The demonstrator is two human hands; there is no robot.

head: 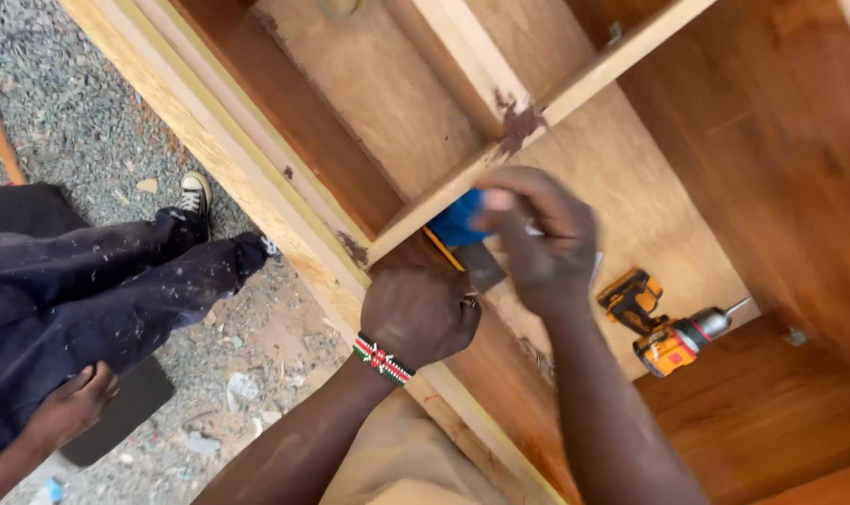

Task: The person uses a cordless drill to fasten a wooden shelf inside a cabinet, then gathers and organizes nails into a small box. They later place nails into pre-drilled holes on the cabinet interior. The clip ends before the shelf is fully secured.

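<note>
My left hand (420,313), with a beaded bracelet on the wrist, is closed in a fist and presses on the edge of a wooden cabinet frame (257,178), near where a pale wooden divider strip (537,112) meets it. My right hand (537,238) is closed around a small tool with a blue body (455,224) and a dark flat part, held against the joint. A thin yellow piece shows under the blue body. What exactly the tool is I cannot tell.
A yellow and black cordless drill (663,327) lies on the cabinet's plywood back panel (649,206). Another person sits on the gravel ground (79,122) at left, dark trousers (98,281) and a sneaker (196,194) showing, a hand (74,404) resting on a dark board.
</note>
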